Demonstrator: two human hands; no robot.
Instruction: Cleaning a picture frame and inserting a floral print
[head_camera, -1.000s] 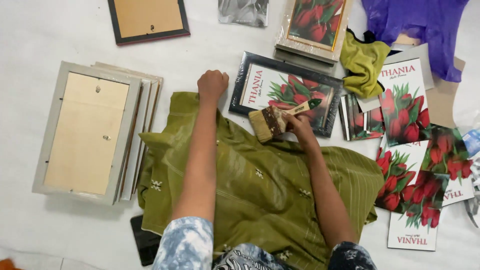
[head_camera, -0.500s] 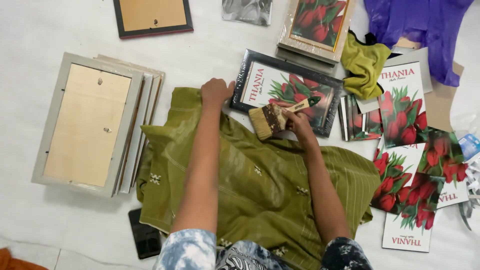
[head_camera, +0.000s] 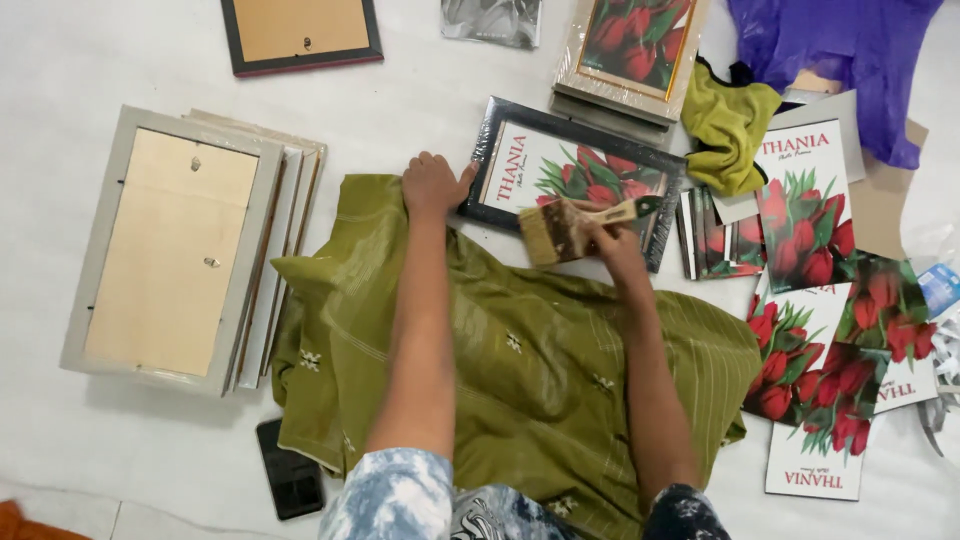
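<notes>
1. Right now the right hand (head_camera: 612, 245) has its fingers wrapped around the handle of a flat paintbrush (head_camera: 575, 225), bristles laid on the glass of a black picture frame (head_camera: 570, 180) that shows a red tulip print.
2. Left hand (head_camera: 432, 185) presses on the frame's near-left corner, fingers curled together, thumb out against the edge. It looks like it is pinning the frame down.
3. Frame location: on the white floor (head_camera: 130, 60), just past the far edge of the olive green cloth (head_camera: 540, 370) over the lap, and in front of a stack of pale frames (head_camera: 625, 55).
4. Frame axis: long side runs left to right, tilted slightly so the right end sits nearer the person. Print faces up.
5. Brush axis: roughly parallel to the frame's long side, bristles pointing left, green handle tip pointing right.
6. Doing it well, my read: keep bristles flat and light, sweep along the long axis in one direction, and run debris off an edge.
7. Keep the left hand on the rim, not the glass, to avoid smudges.
8. Nearby: a face-down frame stack (head_camera: 175, 245) at left, loose tulip prints (head_camera: 810, 210) at right, a yellow-green rag (head_camera: 730, 125) and a dark phone (head_camera: 290, 480) by the cloth's near-left corner.
</notes>
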